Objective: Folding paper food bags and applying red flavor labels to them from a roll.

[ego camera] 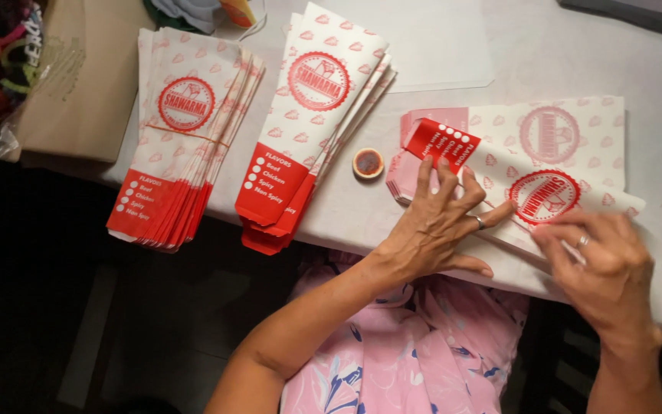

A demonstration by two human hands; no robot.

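My left hand [436,221] lies spread, fingers apart, pressing down on a white paper food sleeve with red prints [499,178] that rests on a pile of the same sleeves at the table's near edge. Its red end flap is folded under my fingertips. My right hand [605,264] presses flat on the sleeve's other end, near its round red emblem [544,195]. Both hands wear a ring. Neither hand grips anything.
Two fanned stacks of the same sleeves [181,138] [312,123] lie to the left, hanging over the white table's [545,54] edge. A small round open pot [368,162] sits between them and my hands. A brown paper bag [78,84] lies far left.
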